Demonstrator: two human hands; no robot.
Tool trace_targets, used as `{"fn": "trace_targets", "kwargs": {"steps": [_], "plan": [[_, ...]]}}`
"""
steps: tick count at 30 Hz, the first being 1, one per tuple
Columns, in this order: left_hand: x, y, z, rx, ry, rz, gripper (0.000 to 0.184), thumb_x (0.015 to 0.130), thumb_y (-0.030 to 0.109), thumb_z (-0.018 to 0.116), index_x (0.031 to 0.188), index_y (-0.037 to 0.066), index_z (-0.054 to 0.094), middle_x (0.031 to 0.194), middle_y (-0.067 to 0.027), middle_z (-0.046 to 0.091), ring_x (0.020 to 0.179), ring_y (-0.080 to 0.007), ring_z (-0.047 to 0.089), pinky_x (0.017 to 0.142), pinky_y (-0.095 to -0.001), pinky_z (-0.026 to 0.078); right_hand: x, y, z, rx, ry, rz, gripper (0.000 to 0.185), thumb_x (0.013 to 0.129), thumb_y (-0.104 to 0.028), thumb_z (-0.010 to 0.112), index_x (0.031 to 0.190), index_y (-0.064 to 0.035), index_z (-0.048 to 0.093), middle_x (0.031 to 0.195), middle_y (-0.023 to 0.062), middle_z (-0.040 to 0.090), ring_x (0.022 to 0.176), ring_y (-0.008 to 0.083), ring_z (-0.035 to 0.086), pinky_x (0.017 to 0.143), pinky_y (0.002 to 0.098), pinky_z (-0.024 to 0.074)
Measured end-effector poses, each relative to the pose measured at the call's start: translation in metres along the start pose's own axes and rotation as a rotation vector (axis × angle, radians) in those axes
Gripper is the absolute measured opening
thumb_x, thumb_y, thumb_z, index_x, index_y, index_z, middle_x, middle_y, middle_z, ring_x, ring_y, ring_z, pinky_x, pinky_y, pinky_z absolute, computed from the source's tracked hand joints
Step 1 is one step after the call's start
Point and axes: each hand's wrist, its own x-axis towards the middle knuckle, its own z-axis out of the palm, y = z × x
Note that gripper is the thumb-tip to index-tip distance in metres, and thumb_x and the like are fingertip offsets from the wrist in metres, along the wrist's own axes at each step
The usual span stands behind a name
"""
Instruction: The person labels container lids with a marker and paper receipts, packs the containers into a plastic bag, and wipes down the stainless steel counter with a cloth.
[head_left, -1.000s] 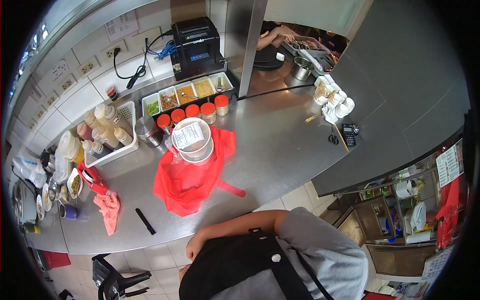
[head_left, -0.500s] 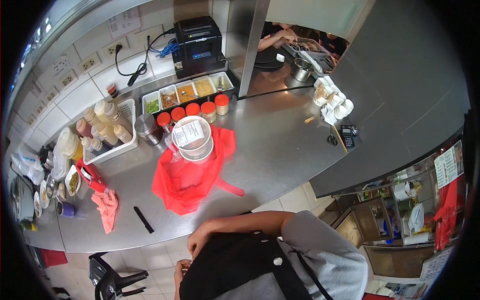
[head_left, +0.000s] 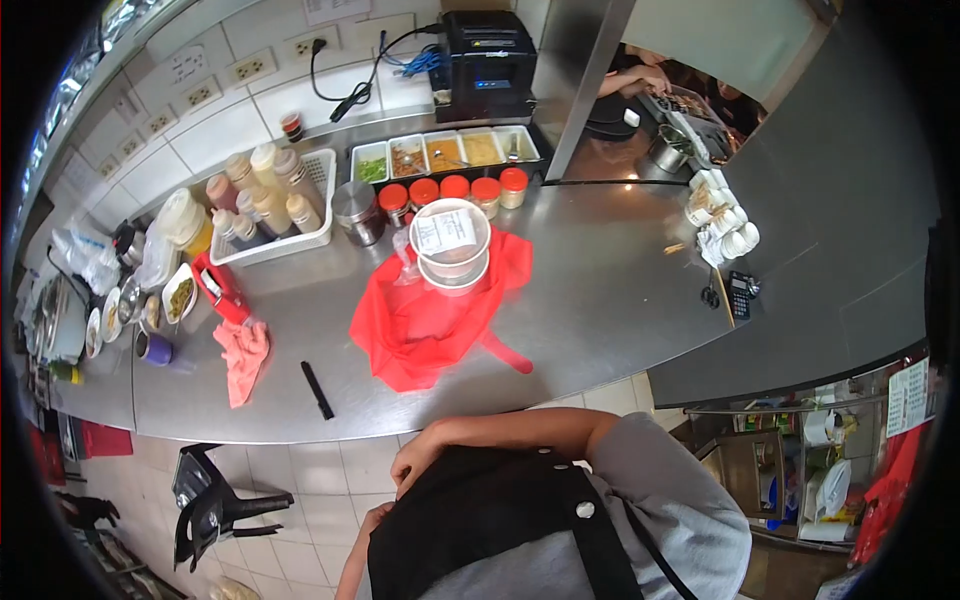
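My right hand (head_left: 416, 459) is in front of my body near the counter's edge, its fingers curled beside the black apron (head_left: 455, 515); whatever they hold, if anything, is hidden. Below it, my left hand (head_left: 376, 519) shows only in part, its fingertips covered by the apron. On the steel counter (head_left: 590, 290) ahead, a round lidded tub with a label (head_left: 452, 238) stands on another clear tub (head_left: 455, 277), both on a spread red bag (head_left: 415, 335). A black marker (head_left: 317, 390) lies nearest my hands, left of the bag.
Behind the tubs stand red-lidded jars (head_left: 454, 188), topping trays (head_left: 443, 153) and a black printer (head_left: 487, 66). Left are a bottle basket (head_left: 275, 249), pink cloth (head_left: 243, 362) and black chair (head_left: 215, 505). Right are cups (head_left: 735, 235) and a calculator (head_left: 740, 293). Another person's hands (head_left: 650, 78) show beyond the opening.
The view has turned, so the counter items appear further right and higher. My left hand came partly out from behind the apron. The tubs, bag and marker keep their places on the counter.
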Motion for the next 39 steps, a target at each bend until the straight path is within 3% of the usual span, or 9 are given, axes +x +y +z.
{"fn": "trace_targets", "kwargs": {"steps": [8, 17, 19, 23, 25, 32, 35, 38, 39], "plan": [[-0.024, 0.037, 0.029, -0.215, -0.017, 0.016, 0.023, 0.093, 0.014, 0.066, 0.108, -0.004, 0.065, 0.098, -0.0022, 0.068, 0.084, -0.008, 0.062, 0.074, -0.0233, 0.05, 0.043, 0.025, 0.009, -0.044, -0.074, -0.107, 0.04, 0.09, -0.042, 0.067, 0.093, -0.0025, 0.069, 0.084, 0.0064, 0.07, 0.078, 0.0134, 0.063, 0.069, 0.0319, 0.0488], [-0.043, 0.033, 0.018, -0.188, -0.084, 0.035, 0.022, 0.093, 0.014, 0.066, 0.106, -0.004, 0.066, 0.098, -0.0015, 0.069, 0.083, -0.0069, 0.061, 0.074, -0.0226, 0.05, 0.043, 0.005, 0.003, -0.08, -0.079, 0.083, 0.04, 0.091, -0.042, 0.066, 0.099, -0.0025, 0.07, 0.09, 0.0065, 0.071, 0.082, 0.0137, 0.063, 0.072, 0.032, 0.0494], [-0.048, 0.032, 0.013, -0.177, -0.097, 0.038, 0.022, 0.093, 0.014, 0.066, 0.105, -0.004, 0.067, 0.097, -0.0013, 0.069, 0.083, -0.0066, 0.061, 0.074, -0.0224, 0.05, 0.049, 0.006, 0.004, -0.014, -0.175, -0.034, 0.031, 0.092, -0.031, 0.061, 0.103, -0.0037, 0.069, 0.09, 0.0062, 0.069, 0.081, 0.014, 0.061, 0.07, 0.0349, 0.0486], [-0.056, 0.029, 0.001, -0.148, -0.131, 0.056, 0.021, 0.093, 0.015, 0.066, 0.104, -0.004, 0.067, 0.097, -0.001, 0.069, 0.083, -0.0061, 0.061, 0.073, -0.022, 0.05, 0.058, 0.004, 0.001, -0.024, -0.196, -0.004, 0.031, 0.092, -0.03, 0.06, 0.104, -0.0032, 0.069, 0.091, 0.0067, 0.069, 0.083, 0.014, 0.061, 0.072, 0.0351, 0.0486], [-0.063, 0.046, 0.002, -0.11, -0.126, 0.046, 0.019, 0.093, 0.013, 0.065, 0.102, -0.004, 0.068, 0.097, -0.0007, 0.069, 0.083, -0.0054, 0.06, 0.073, -0.0217, 0.049, 0.063, 0.006, 0.002, -0.08, -0.184, 0.0, 0.04, 0.094, -0.042, 0.061, 0.104, -0.0052, 0.07, 0.094, 0.0062, 0.071, 0.087, 0.0144, 0.063, 0.078, 0.0329, 0.0477], [-0.081, 0.071, -0.001, -0.054, -0.118, 0.119, 0.023, 0.092, 0.007, 0.063, 0.112, -0.004, 0.066, 0.101, 0.0009, 0.068, 0.086, -0.0047, 0.06, 0.076, -0.0219, 0.049, 0.07, -0.002, 0.002, -0.111, -0.042, 0.031, 0.041, 0.091, -0.046, 0.063, 0.103, -0.0073, 0.071, 0.094, 0.0077, 0.072, 0.088, 0.0176, 0.065, 0.078, 0.0338, 0.0484], [-0.092, 0.056, -0.023, 0.127, -0.076, 0.007, 0.028, 0.092, 0.008, 0.063, 0.117, -0.004, 0.064, 0.104, 0.0004, 0.068, 0.089, -0.0051, 0.06, 0.079, -0.0226, 0.05, 0.074, -0.009, 0.005, -0.113, -0.026, 0.032, 0.043, 0.09, -0.048, 0.064, 0.102, -0.0078, 0.072, 0.094, 0.0081, 0.072, 0.088, 0.019, 0.066, 0.077, 0.0334, 0.0492], [-0.134, 0.191, 0.034, 0.219, -0.008, -0.079, 0.029, 0.093, 0.008, 0.062, 0.119, -0.005, 0.063, 0.108, -0.0005, 0.068, 0.091, -0.0065, 0.06, 0.083, -0.024, 0.05, 0.08, -0.007, 0.005, -0.062, -0.01, 0.033, 0.039, 0.09, -0.044, 0.067, 0.101, -0.0076, 0.072, 0.093, 0.0085, 0.072, 0.088, 0.0191, 0.066, 0.076, 0.0338, 0.0497], [-0.132, 0.187, 0.025, 0.222, -0.006, -0.08, 0.029, 0.093, 0.008, 0.062, 0.119, -0.005, 0.063, 0.108, -0.0005, 0.068, 0.091, -0.0065, 0.06, 0.083, -0.024, 0.05, 0.07, -0.009, -0.002, -0.043, 0.123, -0.015, 0.035, 0.089, -0.04, 0.068, 0.101, -0.0075, 0.071, 0.092, 0.0088, 0.071, 0.086, 0.0207, 0.066, 0.076, 0.035, 0.0496]]}}
